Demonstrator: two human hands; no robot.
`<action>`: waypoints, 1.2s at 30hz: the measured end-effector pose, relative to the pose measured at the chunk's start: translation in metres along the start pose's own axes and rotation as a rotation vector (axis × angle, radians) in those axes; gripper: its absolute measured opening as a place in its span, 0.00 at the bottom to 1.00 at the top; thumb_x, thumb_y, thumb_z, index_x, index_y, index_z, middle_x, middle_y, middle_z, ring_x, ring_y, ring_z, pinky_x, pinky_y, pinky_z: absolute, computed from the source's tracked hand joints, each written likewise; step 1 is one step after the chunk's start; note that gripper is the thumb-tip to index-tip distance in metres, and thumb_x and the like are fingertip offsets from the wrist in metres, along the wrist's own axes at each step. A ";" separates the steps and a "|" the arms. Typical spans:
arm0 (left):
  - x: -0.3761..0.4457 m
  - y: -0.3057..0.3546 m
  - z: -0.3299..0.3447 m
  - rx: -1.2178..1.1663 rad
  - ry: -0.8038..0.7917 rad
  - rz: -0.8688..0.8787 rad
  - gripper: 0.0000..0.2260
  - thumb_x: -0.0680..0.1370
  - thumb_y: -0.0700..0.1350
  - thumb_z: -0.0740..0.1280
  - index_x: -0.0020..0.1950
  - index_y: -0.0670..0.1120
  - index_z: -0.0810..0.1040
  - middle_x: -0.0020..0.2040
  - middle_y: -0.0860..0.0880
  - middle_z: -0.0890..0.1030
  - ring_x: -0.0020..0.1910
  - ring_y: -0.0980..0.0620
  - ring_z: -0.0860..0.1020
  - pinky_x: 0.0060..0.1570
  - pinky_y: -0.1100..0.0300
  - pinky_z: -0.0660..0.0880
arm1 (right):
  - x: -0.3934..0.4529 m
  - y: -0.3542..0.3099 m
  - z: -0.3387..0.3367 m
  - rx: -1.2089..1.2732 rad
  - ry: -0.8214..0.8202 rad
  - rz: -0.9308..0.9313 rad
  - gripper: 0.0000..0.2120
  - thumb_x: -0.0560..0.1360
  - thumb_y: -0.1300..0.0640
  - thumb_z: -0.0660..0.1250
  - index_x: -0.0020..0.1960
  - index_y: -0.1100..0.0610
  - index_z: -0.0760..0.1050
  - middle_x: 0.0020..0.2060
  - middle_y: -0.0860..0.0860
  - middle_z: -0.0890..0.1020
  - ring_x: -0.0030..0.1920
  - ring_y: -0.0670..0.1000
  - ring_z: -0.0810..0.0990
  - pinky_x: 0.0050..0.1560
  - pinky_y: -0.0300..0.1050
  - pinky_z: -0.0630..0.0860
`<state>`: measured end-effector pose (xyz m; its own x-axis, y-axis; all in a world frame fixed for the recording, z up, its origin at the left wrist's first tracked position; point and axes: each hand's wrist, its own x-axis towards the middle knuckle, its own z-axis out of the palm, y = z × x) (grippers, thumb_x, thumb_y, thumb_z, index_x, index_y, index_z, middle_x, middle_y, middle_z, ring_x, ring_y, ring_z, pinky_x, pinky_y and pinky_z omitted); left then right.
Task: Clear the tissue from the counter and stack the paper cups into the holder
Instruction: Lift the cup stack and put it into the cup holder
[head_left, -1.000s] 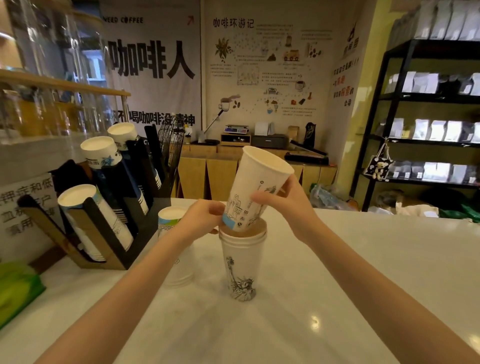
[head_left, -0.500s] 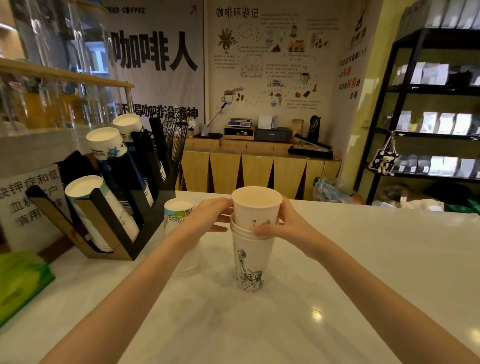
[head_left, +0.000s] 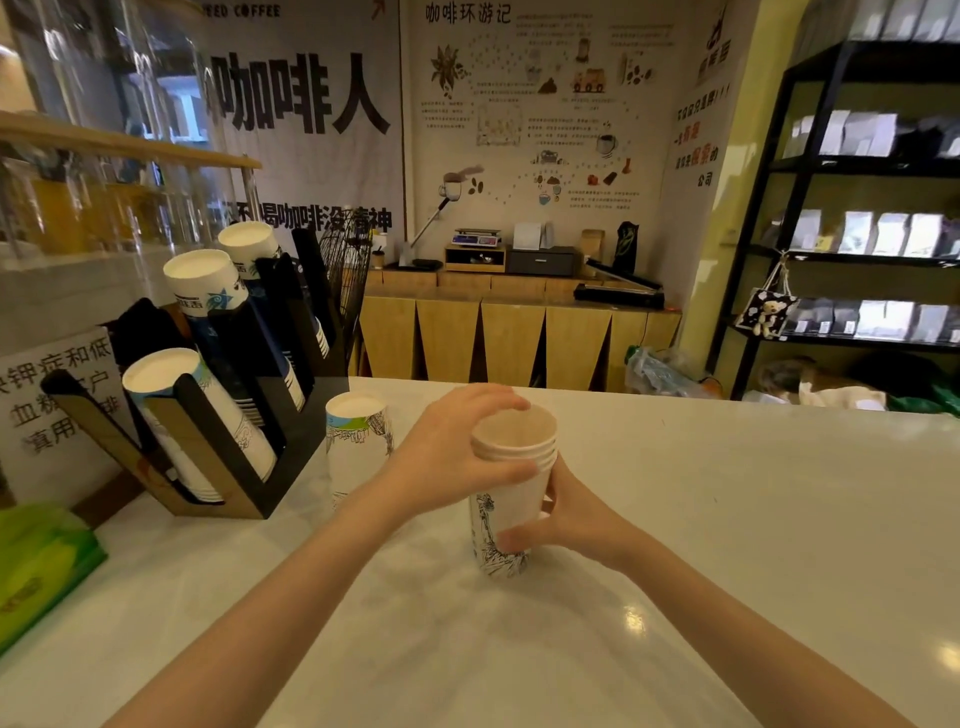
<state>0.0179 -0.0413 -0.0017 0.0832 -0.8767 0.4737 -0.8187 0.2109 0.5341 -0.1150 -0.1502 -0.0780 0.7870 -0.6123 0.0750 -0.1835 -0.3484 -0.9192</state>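
We are in the stacking step: a nested stack of white paper cups with a black line drawing (head_left: 506, 499) stands upright on the pale marble counter (head_left: 701, 519), to the right of the black slanted cup holder (head_left: 291, 431). Our left hand (head_left: 457, 452) is wrapped around the rims at the top of that stack, thumb and fingers closed on it, while our right hand (head_left: 566, 519) clasps the lower wall from the side away from the holder. Several rims show tightly layered, so the cups look seated. Between the stack and the holder stands an upside-down white printed cup pile (head_left: 358, 447), just beside the holder's front corner.

Next, we judge, the stack must be lifted, tipped and slid into a holder slot; the slots already carry cups, so an open one has to be found.

No tissue is visible on the counter. A green packet (head_left: 41, 566) is cut off in front of the holder, at the frame's edge. The stack's exact cup count is hard to make out.
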 end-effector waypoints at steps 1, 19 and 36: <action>-0.002 0.001 0.003 0.039 -0.001 0.042 0.24 0.67 0.53 0.72 0.62 0.53 0.72 0.65 0.54 0.72 0.63 0.59 0.67 0.64 0.61 0.63 | 0.001 0.005 0.003 -0.019 -0.004 -0.004 0.53 0.54 0.53 0.81 0.70 0.44 0.54 0.63 0.45 0.72 0.63 0.47 0.73 0.62 0.50 0.75; -0.005 -0.018 -0.054 -0.026 0.448 0.002 0.24 0.74 0.46 0.65 0.69 0.48 0.63 0.59 0.52 0.73 0.54 0.58 0.72 0.45 0.78 0.71 | 0.009 -0.074 -0.026 -0.031 0.231 -0.253 0.30 0.59 0.55 0.78 0.58 0.50 0.71 0.51 0.47 0.79 0.49 0.46 0.81 0.41 0.38 0.81; -0.031 -0.081 -0.060 -0.003 0.421 -0.363 0.32 0.67 0.56 0.71 0.67 0.53 0.61 0.64 0.52 0.75 0.58 0.55 0.72 0.53 0.59 0.71 | 0.092 -0.180 0.026 -0.077 0.264 -0.511 0.33 0.62 0.54 0.77 0.62 0.54 0.66 0.47 0.40 0.75 0.48 0.41 0.76 0.42 0.33 0.76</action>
<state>0.1157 -0.0048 -0.0174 0.5801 -0.6451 0.4973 -0.6935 -0.0709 0.7170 0.0056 -0.1254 0.0843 0.6150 -0.5060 0.6048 0.1311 -0.6907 -0.7112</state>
